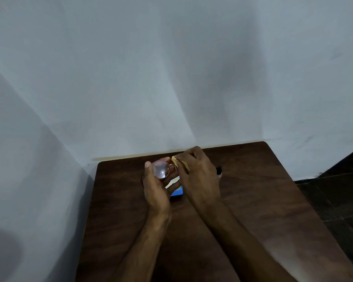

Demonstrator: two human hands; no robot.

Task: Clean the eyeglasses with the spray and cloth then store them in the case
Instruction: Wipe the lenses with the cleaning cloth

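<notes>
Round thin-rimmed eyeglasses (161, 169) are held up above the table in my left hand (157, 190), thumb on the left rim. One lens faces me and catches the light. My right hand (198, 176) pinches a yellowish cloth (178, 161) against the other lens, which the cloth and fingers hide. Below both hands a blue case (176, 192) lies on the table, mostly covered by them. A small dark spray bottle (219, 171) lies just right of my right hand.
The dark wooden table (253, 200) stands in a corner, with white walls behind it and to its left. A dark tiled floor (338, 200) lies off its right edge.
</notes>
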